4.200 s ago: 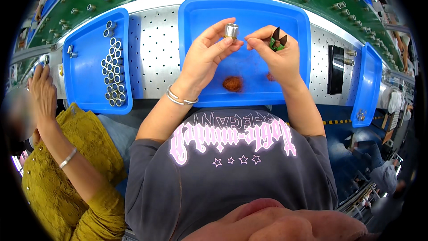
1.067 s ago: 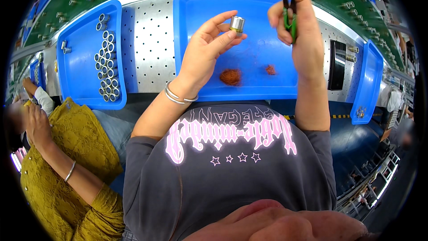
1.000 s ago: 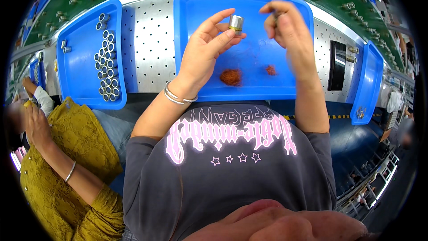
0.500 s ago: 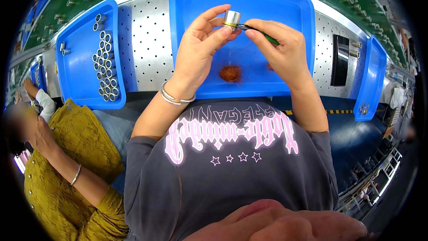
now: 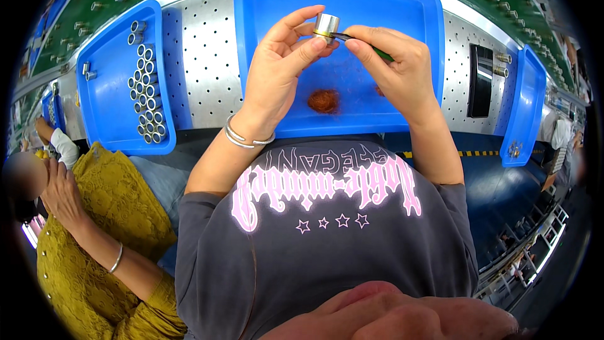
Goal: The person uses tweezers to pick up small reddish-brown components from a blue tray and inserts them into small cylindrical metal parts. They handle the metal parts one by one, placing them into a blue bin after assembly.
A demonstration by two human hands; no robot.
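Note:
Above a large blue tray, my left hand grips a short silver metal cylinder between thumb and fingers. A yellowish band runs around the cylinder's lower end. My right hand is closed on a slim tool with a green handle and dark, narrow tip. That tip meets the cylinder near the yellowish band. Whether the tool is a pair of tweezers or a blade, I cannot tell. Below my hands, a tangle of reddish-brown fine wire lies in the tray; a smaller bit is partly hidden by my right hand.
A left blue tray holds several metal sleeves. On the perforated metal table, a black flat object and two sleeves lie at right, beside a narrow blue tray. Sleeves stand on the green surface beyond. A co-worker's arm is at left.
My hands keep nearly the same pose on the cylinder and tool. The view has shifted slightly. At left, the co-worker's hand has moved a little.

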